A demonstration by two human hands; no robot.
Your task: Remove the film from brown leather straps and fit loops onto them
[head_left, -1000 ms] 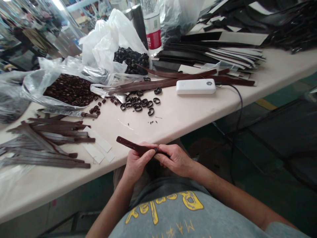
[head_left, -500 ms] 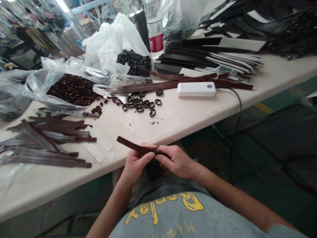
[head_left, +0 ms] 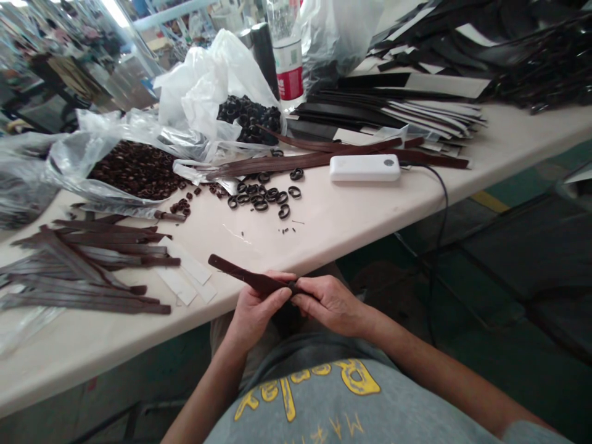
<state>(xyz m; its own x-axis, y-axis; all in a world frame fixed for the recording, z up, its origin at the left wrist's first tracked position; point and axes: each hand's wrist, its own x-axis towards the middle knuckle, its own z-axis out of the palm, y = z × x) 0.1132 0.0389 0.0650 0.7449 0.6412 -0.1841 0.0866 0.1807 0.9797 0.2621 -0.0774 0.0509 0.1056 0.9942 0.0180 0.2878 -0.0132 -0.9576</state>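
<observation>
A dark brown strap (head_left: pixel 245 275) is held at the table's front edge, its free end with a small hole pointing up and to the left. My left hand (head_left: pixel 259 308) pinches it between thumb and fingers. Right beside it, my right hand (head_left: pixel 328 302) is closed on the strap's other part, where a small dark piece shows between the two thumbs; its shape is too small to tell. Beyond the hands, several black loops (head_left: pixel 261 197) lie loose on the table. Several brown straps (head_left: pixel 92 265) are piled at the left.
A plastic bag of small brown loops (head_left: pixel 136 169) and a white bag with black loops (head_left: pixel 250 117) stand behind. A white power bank (head_left: pixel 364 168) with a cable, a bottle (head_left: pixel 289 68), and black strips (head_left: pixel 342 111) lie or stand toward the right on the table (head_left: pixel 324 231).
The strap's free end has slid a little further out to the left from my left hand. Both hands remain close together in nearly the same place.
</observation>
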